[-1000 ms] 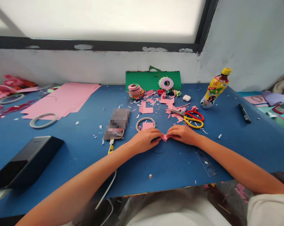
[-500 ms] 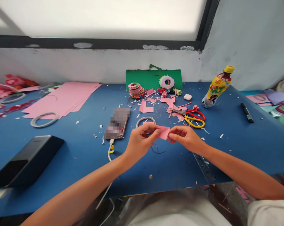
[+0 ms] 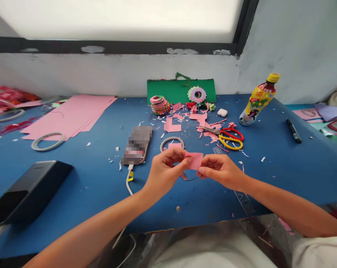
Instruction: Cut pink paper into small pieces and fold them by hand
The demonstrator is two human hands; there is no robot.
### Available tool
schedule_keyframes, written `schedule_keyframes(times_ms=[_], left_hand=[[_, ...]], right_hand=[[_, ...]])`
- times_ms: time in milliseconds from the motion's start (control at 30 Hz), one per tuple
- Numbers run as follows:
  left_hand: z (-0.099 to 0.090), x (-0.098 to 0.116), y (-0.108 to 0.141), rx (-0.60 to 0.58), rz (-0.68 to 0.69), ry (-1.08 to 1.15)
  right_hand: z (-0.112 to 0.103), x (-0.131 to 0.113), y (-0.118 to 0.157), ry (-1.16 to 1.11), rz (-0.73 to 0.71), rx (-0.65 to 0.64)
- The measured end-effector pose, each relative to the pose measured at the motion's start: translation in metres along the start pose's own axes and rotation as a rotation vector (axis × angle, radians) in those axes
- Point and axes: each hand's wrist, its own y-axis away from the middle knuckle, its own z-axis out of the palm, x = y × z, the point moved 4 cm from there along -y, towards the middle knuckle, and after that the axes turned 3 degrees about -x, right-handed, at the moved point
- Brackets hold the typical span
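A small piece of pink paper (image 3: 195, 160) is held up above the table between my two hands. My left hand (image 3: 168, 167) pinches its left edge between thumb and fingers. At the lower right corner, my right hand (image 3: 220, 170) pinches it with thumb and fingertips. Just behind my left hand lies a roll of tape (image 3: 161, 146) with a pink piece inside its ring. Scissors (image 3: 226, 137) with red and yellow handles rest beyond my right hand. Partly under my right forearm is a clear ruler (image 3: 245, 204).
Pink paper scraps (image 3: 172, 126) lie around a stack of scalloped paper rings (image 3: 159, 105). A phone (image 3: 137, 145) with a cable sits left of my hands, near a black device (image 3: 28, 190) and pink sheets (image 3: 70, 115). A bottle (image 3: 259, 99) and a marker (image 3: 293, 131) stand and lie right.
The pink paper shows a wider face now and sits slightly lower. Both hands keep their pinch on it. The whole view has shifted a little.
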Motion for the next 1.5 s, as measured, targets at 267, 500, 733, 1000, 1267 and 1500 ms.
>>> schedule_keyframes(times_ms=[267, 500, 733, 1000, 1267, 1500], left_hand=[[-0.001, 0.002, 0.001, 0.034, 0.033, -0.052], [-0.001, 0.004, 0.006, 0.076, 0.108, -0.137], [-0.003, 0.007, 0.005, 0.079, 0.145, -0.22], [-0.012, 0.017, 0.002, 0.067, 0.204, -0.303], [-0.023, 0.022, -0.003, 0.152, 0.179, -0.305], [-0.009, 0.017, 0.004, 0.038, 0.149, -0.253]], right_hand=[[0.001, 0.0, 0.001, 0.009, -0.015, -0.031], [0.003, 0.001, 0.002, 0.041, -0.002, -0.033], [0.002, 0.001, 0.0, -0.008, 0.048, -0.023], [0.002, -0.002, 0.001, -0.041, 0.111, -0.033], [0.0, -0.001, 0.002, 0.017, 0.079, 0.018], [0.003, 0.002, 0.002, -0.014, 0.092, -0.007]])
